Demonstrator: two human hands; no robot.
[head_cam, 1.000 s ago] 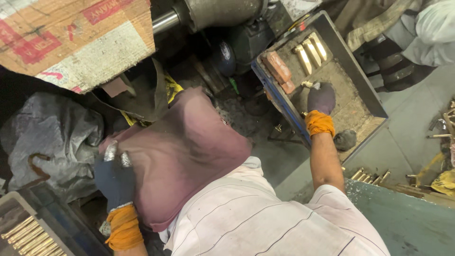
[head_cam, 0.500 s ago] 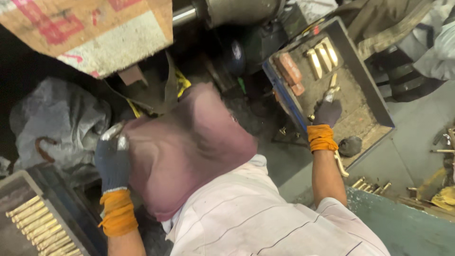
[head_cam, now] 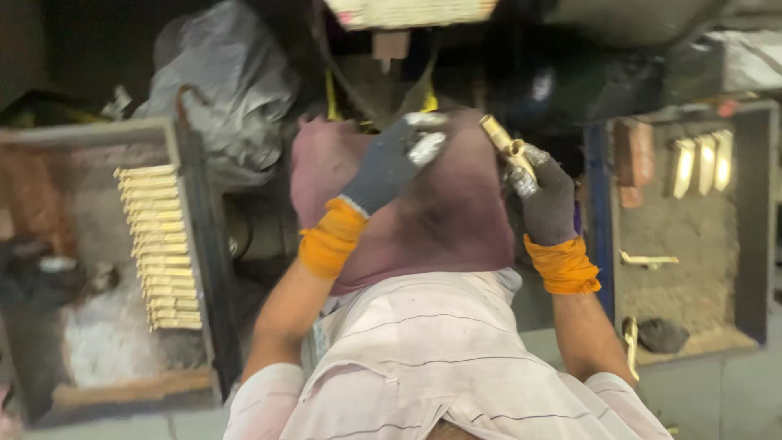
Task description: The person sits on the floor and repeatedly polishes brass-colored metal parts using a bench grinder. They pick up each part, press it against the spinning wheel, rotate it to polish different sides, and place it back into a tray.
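1. A maroon cloth [head_cam: 423, 220] is draped over the person's lap, under and between both hands.
2. A tray [head_cam: 183, 269] with dark walls lies well out to the left of the left hand; a neat column of brass pieces [head_cam: 161, 244] is stacked along its right side.
3. A second tray [head_cam: 762, 236], sandy inside, sits just to the right of the right hand. Three pale brass bars [head_cam: 700, 163] stand in its far part, beside a reddish block [head_cam: 631, 159], and one loose brass piece [head_cam: 648, 261] lies further in.
4. A grey plastic bag [head_cam: 228, 90] is bunched up beyond the left hand.
5. The left hand [head_cam: 391, 159], in a dark glove with an orange cuff, hangs over the cloth with the fingers loosely curled. It grips nothing that I can see, and whether the fingertips touch the cloth is too blurred to tell.
6. The right hand [head_cam: 546, 195], gloved the same way, is clenched around a brass part [head_cam: 505, 143].
7. The brass part sticks up and leftward out of the right fist, close beside the left hand's fingertips and above the cloth.
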